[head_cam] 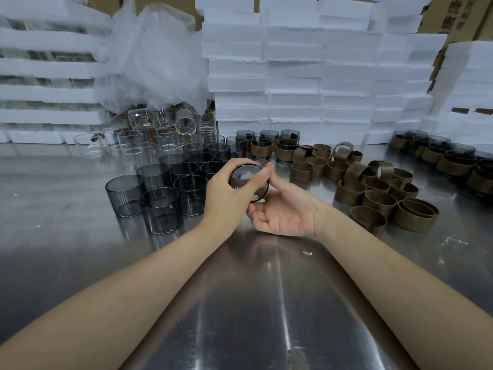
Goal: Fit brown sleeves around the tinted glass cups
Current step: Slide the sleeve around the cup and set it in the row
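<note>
One tinted cup (244, 180) | my left fingers (234, 166) and right fingers (254, 210) both grip it, steadying for sleeving | sleeves (378, 193) wait at 2 o'clock

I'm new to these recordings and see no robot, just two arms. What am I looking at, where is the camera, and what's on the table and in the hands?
There is no machine here: a person works with bare hands. The single picture comes from a wide-angle camera worn on their head, looking forward and down. The left hand grips a tinted glass cup, its base turned toward the camera. The right hand supports it from below, thumb along its side. On the metal table, bare tinted cups stand on the left, loose brown sleeves lie on the right, and sleeved cups stand behind. Clear glasses and stacked white foam fill the back.
</note>
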Tool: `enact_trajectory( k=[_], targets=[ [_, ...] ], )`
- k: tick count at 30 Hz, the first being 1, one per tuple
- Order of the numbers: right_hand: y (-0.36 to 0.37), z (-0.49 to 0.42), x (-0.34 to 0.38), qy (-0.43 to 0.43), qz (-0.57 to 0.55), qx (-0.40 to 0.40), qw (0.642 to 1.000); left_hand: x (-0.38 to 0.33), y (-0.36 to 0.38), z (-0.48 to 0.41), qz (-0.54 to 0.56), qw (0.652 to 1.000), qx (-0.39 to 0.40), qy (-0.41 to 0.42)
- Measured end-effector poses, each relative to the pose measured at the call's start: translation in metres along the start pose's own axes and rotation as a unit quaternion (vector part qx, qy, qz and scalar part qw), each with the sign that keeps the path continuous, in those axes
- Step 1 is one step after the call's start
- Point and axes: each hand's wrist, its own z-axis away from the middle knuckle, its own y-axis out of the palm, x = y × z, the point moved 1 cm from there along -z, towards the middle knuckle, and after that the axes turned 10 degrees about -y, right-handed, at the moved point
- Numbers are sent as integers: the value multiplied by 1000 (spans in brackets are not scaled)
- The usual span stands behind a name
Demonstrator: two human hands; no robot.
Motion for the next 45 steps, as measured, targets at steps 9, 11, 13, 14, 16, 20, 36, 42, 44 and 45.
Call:
enact_trajectory(
  k=[9,11,13,14,16,20,36,42,44,45],
  targets=[
    [10,1,-5,-40,105,28,993,7,0,-4,19,997,-51,-54],
    [12,1,-7,-67,130,19,989,9,-1,-6,30,995,-61,-71],
    [12,-1,-8,-94,146,-6,985,11,-1,-7,52,992,-70,-92],
    [12,-2,-9,-104,146,-15,984,11,-1,-7,66,990,-75,-104],
    [8,-5,-8,-137,133,-39,981,12,-2,-7,77,989,-79,-97],
    [-8,-6,-2,-253,308,-177,900,10,-8,-5,-42,997,-20,57],
    [12,-4,-16,-328,736,-160,571,23,-3,-10,-57,984,84,-148],
    [14,-1,-10,-307,587,-142,736,19,-5,-14,178,935,80,-298],
    [11,-1,-9,-315,510,-132,789,18,-3,-14,208,919,108,-317],
    [9,-1,-9,-324,480,-128,805,19,-2,-14,214,916,120,-317]
  ],
)
